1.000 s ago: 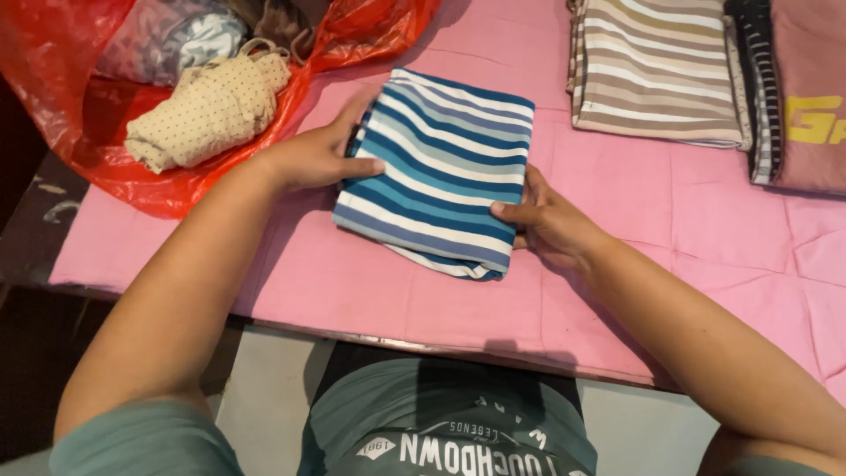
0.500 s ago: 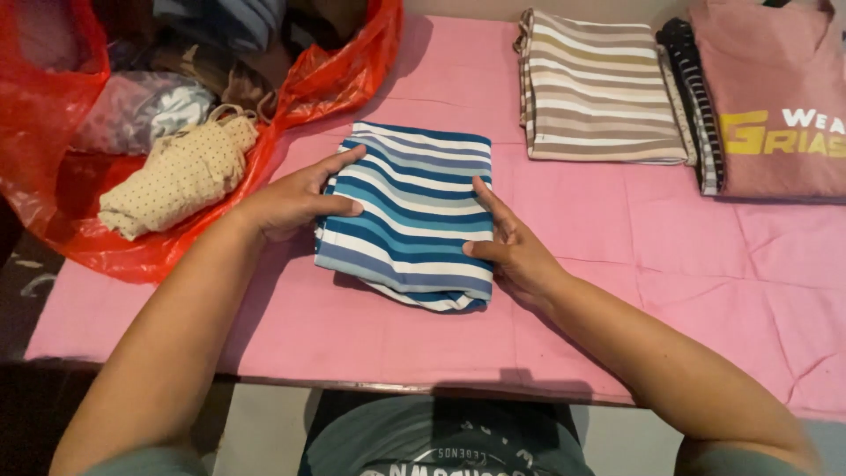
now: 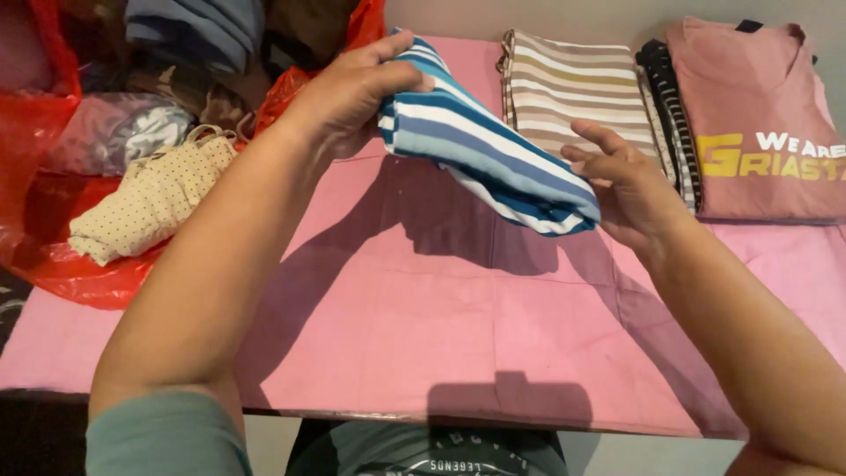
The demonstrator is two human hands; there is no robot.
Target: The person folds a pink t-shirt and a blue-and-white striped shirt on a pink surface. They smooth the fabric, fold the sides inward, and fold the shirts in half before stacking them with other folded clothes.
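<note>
Blue striped garment (image 3: 489,145): folded, lifted off pink worktop (image 3: 441,326).
Left hand (image 3: 348,92): grip closed on its edge.
Right hand (image 3: 621,185): open, supporting.
Folded stack (image 3: 564,84): upper right.
Red bag (image 3: 53,264): clothes left unfolded.

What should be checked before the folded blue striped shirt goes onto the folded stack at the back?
1. Left hand grips the blue striped shirt: ok.
2. Right hand supports its lower end: cannot tell; fingers open, touching.
3. Shirt lifted off the pink cloth: ok.
4. Fold intact: ok, though tilted.
5. Beige striped stack top free: ok.
6. Red bag clear of the path: ok.
</note>
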